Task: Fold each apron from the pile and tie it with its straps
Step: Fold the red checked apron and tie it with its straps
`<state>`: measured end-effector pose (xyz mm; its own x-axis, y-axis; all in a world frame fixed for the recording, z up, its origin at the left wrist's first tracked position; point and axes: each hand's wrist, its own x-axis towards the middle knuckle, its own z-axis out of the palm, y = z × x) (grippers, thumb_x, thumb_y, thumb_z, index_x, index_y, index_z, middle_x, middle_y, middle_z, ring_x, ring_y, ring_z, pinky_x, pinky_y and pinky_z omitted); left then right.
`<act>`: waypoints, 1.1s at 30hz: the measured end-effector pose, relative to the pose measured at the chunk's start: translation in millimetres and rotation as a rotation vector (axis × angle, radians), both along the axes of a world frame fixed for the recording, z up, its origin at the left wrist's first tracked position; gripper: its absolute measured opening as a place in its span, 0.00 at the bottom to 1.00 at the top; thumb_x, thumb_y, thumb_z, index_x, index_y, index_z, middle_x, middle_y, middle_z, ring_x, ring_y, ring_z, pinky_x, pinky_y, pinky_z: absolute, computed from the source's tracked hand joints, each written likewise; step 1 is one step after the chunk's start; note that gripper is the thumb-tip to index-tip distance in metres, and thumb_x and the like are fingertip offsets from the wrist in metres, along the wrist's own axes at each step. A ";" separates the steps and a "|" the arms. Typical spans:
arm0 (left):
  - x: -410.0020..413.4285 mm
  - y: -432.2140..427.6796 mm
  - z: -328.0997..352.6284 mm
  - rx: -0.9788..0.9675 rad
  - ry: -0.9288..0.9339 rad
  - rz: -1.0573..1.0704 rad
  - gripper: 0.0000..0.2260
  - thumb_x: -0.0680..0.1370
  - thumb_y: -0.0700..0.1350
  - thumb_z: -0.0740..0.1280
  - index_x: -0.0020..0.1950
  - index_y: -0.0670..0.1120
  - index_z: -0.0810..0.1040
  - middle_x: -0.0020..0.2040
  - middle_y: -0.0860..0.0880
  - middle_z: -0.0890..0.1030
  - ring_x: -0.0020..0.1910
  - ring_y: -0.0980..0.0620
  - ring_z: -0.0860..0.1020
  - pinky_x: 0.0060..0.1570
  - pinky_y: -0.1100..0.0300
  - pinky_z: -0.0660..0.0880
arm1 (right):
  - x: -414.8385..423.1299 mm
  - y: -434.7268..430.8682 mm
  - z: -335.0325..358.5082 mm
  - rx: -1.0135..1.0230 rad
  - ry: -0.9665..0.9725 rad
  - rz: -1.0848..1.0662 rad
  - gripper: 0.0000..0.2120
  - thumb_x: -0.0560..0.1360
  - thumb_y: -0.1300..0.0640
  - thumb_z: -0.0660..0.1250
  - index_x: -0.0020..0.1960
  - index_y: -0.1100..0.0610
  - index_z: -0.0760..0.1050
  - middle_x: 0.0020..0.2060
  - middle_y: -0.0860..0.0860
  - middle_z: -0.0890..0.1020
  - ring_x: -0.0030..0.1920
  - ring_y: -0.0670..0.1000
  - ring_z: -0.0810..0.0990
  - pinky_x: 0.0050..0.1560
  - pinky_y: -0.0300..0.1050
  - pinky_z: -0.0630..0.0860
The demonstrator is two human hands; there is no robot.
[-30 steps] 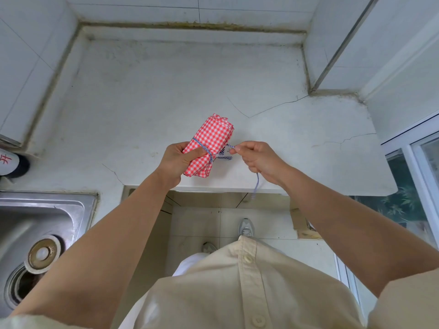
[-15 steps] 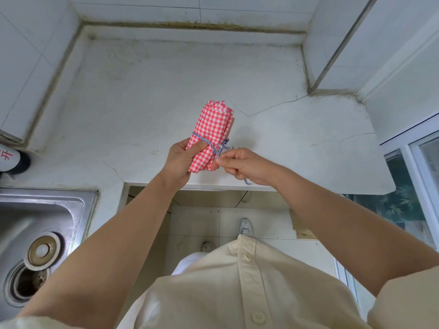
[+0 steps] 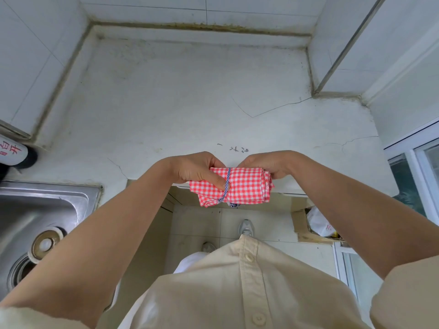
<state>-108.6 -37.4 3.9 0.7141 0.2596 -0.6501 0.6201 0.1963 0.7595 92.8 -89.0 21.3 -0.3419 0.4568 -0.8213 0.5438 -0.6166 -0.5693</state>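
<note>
A red-and-white checked apron [image 3: 247,186], folded into a small bundle, is held sideways in the air at the counter's front edge. A blue-and-white strap [image 3: 227,184] is wound round its middle, with a short end hanging below. My left hand [image 3: 194,168] grips the bundle's left end, thumb pressed next to the strap. My right hand [image 3: 268,163] holds the right end from behind, fingers curled round it. No other aprons are in view.
The white, cracked countertop [image 3: 190,103] stretches ahead to tiled walls. A steel sink [image 3: 35,224] with its drain lies at the left, a labelled bottle [image 3: 14,153] beside it. A cardboard box [image 3: 308,224] with a bag stands on the floor at right.
The bundle has turned from upright to lying sideways and come nearer, off the counter's edge. My right hand let go of the strap end and took hold of the bundle's right end.
</note>
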 end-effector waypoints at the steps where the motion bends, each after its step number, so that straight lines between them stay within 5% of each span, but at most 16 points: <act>1: 0.8 -1.1 -1.2 0.033 0.033 0.001 0.16 0.72 0.43 0.74 0.58 0.41 0.81 0.54 0.45 0.84 0.53 0.46 0.83 0.58 0.50 0.79 | 3.1 5.9 -6.9 0.029 -0.037 0.057 0.14 0.82 0.56 0.61 0.45 0.64 0.79 0.32 0.51 0.80 0.32 0.47 0.77 0.40 0.42 0.74; 4: 6.0 -3.9 -5.1 0.121 0.102 0.032 0.16 0.72 0.45 0.75 0.58 0.42 0.81 0.53 0.47 0.84 0.52 0.47 0.83 0.58 0.50 0.79 | 6.3 19.4 -15.8 0.167 -0.205 0.090 0.12 0.79 0.52 0.67 0.43 0.60 0.77 0.31 0.49 0.74 0.33 0.46 0.71 0.42 0.43 0.70; 8: 17.4 -5.7 -7.0 0.234 0.193 0.117 0.18 0.72 0.46 0.76 0.59 0.43 0.80 0.54 0.47 0.83 0.53 0.47 0.82 0.57 0.52 0.79 | -3.4 34.4 -15.5 0.444 -0.435 0.110 0.15 0.77 0.51 0.69 0.38 0.61 0.78 0.35 0.53 0.79 0.38 0.50 0.77 0.41 0.45 0.73; 11: 27.2 -6.2 -8.8 0.430 0.287 0.186 0.19 0.71 0.50 0.76 0.58 0.44 0.80 0.52 0.48 0.83 0.51 0.49 0.81 0.54 0.55 0.79 | -13.3 39.3 -21.5 0.636 -0.592 0.053 0.19 0.76 0.51 0.68 0.30 0.57 0.70 0.29 0.53 0.75 0.33 0.53 0.76 0.39 0.46 0.72; 16: 32.1 -5.9 -14.2 0.618 0.397 0.418 0.15 0.71 0.54 0.74 0.48 0.42 0.83 0.46 0.45 0.84 0.46 0.47 0.82 0.47 0.53 0.78 | -26.2 33.7 -27.3 0.885 -0.529 -0.161 0.14 0.78 0.56 0.66 0.42 0.67 0.77 0.39 0.58 0.81 0.41 0.57 0.78 0.45 0.50 0.76; 20: 30.2 -5.4 -14.8 0.655 0.400 0.567 0.11 0.71 0.53 0.74 0.42 0.46 0.80 0.41 0.47 0.82 0.40 0.47 0.81 0.38 0.59 0.76 | -31.6 22.2 -28.4 0.911 -0.348 -0.327 0.09 0.77 0.62 0.65 0.43 0.67 0.78 0.32 0.52 0.77 0.32 0.47 0.71 0.35 0.36 0.67; 25: 34.3 -10.9 -23.0 0.724 0.409 0.674 0.11 0.72 0.53 0.72 0.41 0.47 0.78 0.37 0.50 0.78 0.37 0.49 0.77 0.29 0.64 0.66 | -39.1 14.0 -33.9 0.833 -0.297 -0.392 0.10 0.75 0.68 0.59 0.40 0.73 0.75 0.31 0.65 0.77 0.32 0.57 0.71 0.38 0.49 0.70; 29: 38.7 -14.9 -29.0 0.746 0.441 0.704 0.14 0.74 0.55 0.69 0.43 0.43 0.79 0.36 0.49 0.78 0.36 0.48 0.78 0.28 0.64 0.66 | -45.6 14.3 -33.9 0.777 -0.343 -0.331 0.17 0.73 0.69 0.56 0.27 0.62 0.73 0.33 0.59 0.84 0.31 0.52 0.78 0.35 0.44 0.73; 33: 37.3 -19.3 -31.7 0.775 0.442 0.699 0.11 0.74 0.51 0.69 0.43 0.42 0.79 0.37 0.48 0.78 0.36 0.47 0.77 0.28 0.64 0.66 | -47.0 22.8 -36.9 0.587 -0.414 -0.314 0.12 0.74 0.65 0.61 0.41 0.67 0.82 0.40 0.61 0.85 0.35 0.56 0.78 0.40 0.48 0.78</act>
<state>-71.3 -56.7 -27.8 0.0015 0.9540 -0.2998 0.8033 0.1774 0.5685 45.7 -66.2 -15.6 0.1567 0.8804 -0.4476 0.6327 -0.4374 -0.6390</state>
